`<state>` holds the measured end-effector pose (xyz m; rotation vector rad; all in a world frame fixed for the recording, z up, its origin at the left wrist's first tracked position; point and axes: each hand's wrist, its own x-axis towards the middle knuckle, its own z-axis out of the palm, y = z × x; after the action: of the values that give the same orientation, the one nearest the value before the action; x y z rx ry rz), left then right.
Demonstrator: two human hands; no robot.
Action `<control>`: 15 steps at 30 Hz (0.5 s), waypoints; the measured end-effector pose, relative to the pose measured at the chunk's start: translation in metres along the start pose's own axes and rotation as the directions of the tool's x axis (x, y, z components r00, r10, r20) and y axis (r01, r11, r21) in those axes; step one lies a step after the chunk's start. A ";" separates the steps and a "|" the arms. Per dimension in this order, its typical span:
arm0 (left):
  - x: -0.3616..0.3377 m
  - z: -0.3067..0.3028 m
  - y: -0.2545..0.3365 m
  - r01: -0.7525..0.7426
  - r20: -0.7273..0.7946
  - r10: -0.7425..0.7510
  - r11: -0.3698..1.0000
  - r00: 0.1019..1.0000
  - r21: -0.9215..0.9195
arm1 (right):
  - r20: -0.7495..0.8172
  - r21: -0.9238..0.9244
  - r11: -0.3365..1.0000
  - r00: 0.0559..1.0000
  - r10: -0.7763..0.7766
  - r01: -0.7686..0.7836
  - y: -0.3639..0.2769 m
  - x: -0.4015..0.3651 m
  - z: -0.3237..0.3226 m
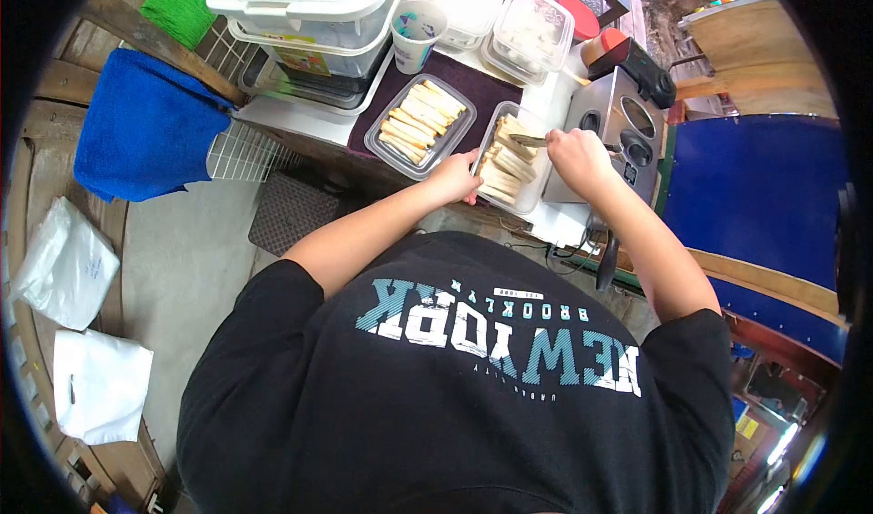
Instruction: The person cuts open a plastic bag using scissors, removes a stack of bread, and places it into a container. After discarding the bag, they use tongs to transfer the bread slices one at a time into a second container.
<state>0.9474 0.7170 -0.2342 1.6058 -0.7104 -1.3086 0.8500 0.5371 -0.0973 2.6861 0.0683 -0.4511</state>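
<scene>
My left hand (457, 178) grips the near left edge of a clear plastic container (530, 198) holding pale bread-like sticks (506, 170). Over that container's right side, my right hand (579, 157) is closed on a thin metal utensil (527, 140), whose tip reaches in among the sticks. The utensil's exact shape is hard to make out. To the left, a second clear container (374, 138) with similar browned sticks (421, 121) rests on a dark cloth (364, 132).
A paper cup (417, 37) and stacked storage boxes (314, 28) stand behind on the left. Lidded containers (532, 28) are at the back. A metal appliance (618, 119) with a black handle (607, 264) sits on the right. A blue towel (145, 128) hangs at the left.
</scene>
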 end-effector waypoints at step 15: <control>0.001 0.000 -0.001 0.015 -0.008 -0.014 1.000 1.000 0.024 | 0.074 0.030 0.992 0.990 -0.121 0.119 0.032 0.020 0.017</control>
<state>0.9470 0.7170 -0.2356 1.6378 -0.7133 -1.3077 0.8672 0.5005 -0.1055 2.6963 0.2049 -0.5946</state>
